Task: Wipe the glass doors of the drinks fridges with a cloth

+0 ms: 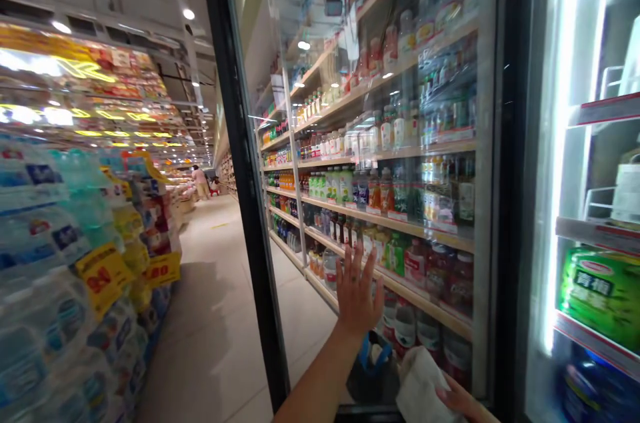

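A glass door (330, 30) with a black frame (245, 163) stands open in front of me. My left hand (357, 293) is raised against the pane with its fingers spread, palm toward the glass; whether it presses on the surface I cannot tell. Low on the right, my right hand (463, 402) grips a whitish cloth (424, 386), close to the lower part of the door. Only some of its fingers show. Beside the cloth, a dark bucket or bag (373, 373) with blue handles appears in the lower part of the pane.
Right of the door is a lit cooler with shelves (595, 230) and a green pack (600, 296). Shelves of bottled drinks (345, 183) show in the glass. Stacked water packs (40, 263) with yellow price signs (105, 276) line the left aisle. A person (201, 182) is far off.
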`<state>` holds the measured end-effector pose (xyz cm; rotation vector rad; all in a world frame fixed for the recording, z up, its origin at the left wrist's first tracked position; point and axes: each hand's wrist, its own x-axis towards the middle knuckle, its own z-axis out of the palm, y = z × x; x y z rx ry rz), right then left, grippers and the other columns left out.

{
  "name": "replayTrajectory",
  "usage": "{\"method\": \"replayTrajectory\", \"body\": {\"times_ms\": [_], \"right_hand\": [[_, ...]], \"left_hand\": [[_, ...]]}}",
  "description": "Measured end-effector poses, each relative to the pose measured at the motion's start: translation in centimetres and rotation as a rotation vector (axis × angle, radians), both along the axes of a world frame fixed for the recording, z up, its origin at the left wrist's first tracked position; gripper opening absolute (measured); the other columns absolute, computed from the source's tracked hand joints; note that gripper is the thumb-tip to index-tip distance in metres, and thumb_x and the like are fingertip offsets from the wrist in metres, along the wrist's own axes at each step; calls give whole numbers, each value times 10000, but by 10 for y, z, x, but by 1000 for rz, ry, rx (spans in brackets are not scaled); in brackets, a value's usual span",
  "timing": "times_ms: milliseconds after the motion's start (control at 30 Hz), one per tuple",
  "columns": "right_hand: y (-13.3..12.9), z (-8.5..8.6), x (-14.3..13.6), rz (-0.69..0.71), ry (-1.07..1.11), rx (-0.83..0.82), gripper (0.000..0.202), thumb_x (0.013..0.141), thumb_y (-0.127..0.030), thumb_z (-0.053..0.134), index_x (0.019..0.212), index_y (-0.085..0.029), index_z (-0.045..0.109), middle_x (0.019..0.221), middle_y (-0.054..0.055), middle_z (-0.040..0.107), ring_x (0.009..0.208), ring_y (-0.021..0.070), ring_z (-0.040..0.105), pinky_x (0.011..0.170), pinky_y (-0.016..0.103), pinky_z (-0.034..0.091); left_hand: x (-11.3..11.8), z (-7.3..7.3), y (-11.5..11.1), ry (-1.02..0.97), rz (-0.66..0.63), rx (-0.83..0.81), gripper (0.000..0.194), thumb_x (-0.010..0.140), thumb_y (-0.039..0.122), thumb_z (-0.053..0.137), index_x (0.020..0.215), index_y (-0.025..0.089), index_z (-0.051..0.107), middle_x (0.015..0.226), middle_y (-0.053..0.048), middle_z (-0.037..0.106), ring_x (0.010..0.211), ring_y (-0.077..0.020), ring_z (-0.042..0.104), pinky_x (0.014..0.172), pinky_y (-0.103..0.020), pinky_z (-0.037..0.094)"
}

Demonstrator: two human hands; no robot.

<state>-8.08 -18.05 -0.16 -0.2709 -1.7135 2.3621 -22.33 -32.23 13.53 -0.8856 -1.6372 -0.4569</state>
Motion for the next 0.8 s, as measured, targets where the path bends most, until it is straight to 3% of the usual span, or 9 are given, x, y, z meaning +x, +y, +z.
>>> {"method": "replayTrajectory", "body": {"times_ms": [133,267,333,400,467,567,633,700,800], "right_hand": [[22,24,-21,-56,160,67,564,479,-530,824,972,-268,744,970,94,740,975,338,693,887,439,532],[41,73,-45,-97,335,162,647,632,-609,732,1171,-262,645,1099,123,706,952,303,690,780,404,565],[47,98,-63,-205,417,253,601,691,-545,726,1203,-258,601,1159,124,682,968,276,681,752,362,567],[51,113,-84,-426,520,403,531,715,-490,731,1164,-241,599,1150,118,675,964,254,669,765,350,561],[52,118,-103,-712,617,619,440,749,-457,708,1112,-227,613,1113,109,673,974,256,653,824,395,548],[45,109,-122,-1121,671,943,357,784,-375,698,1104,-232,629,1213,125,627,1124,309,590,986,531,456],[38,100,-127,-1349,665,1005,370,766,-329,738,1107,-231,634,1309,149,570,1231,357,514,1054,605,369],[33,95,-130,-1487,688,960,378,740,-282,774,1088,-225,635,1312,165,560,1249,379,494,1053,628,364],[31,96,-134,-1504,819,984,354,743,-172,760,1061,-259,630,1200,117,621,1132,323,588,979,557,476]], "left_hand": [[-30,5,13,-19,119,-22,675,907,299,504,1520,184,245,1581,-110,280,1482,-286,179,1174,-497,252],[-52,-9,21,47,193,-65,704,894,402,549,1511,199,277,1568,-109,313,1481,-308,170,1170,-506,245],[-56,-13,22,64,217,-76,713,887,409,555,1508,186,285,1575,-121,292,1482,-324,154,1167,-515,242],[-57,-14,22,74,233,-82,723,884,410,551,1510,173,278,1583,-130,266,1484,-336,135,1167,-524,234],[-58,-14,22,82,243,-82,737,882,419,544,1515,166,265,1587,-131,256,1487,-337,116,1174,-523,215],[-59,-14,22,91,255,-77,740,884,411,524,1522,159,245,1591,-128,244,1489,-336,108,1191,-521,171],[-61,-16,22,94,257,-81,735,888,396,508,1525,155,233,1599,-126,221,1488,-339,108,1195,-521,157],[-62,-17,22,100,257,-89,733,891,375,496,1530,150,214,1604,-131,198,1487,-345,111,1194,-529,158],[-61,-17,22,104,258,-90,742,892,364,495,1535,150,193,1607,-136,179,1486,-350,114,1192,-539,159]]}}
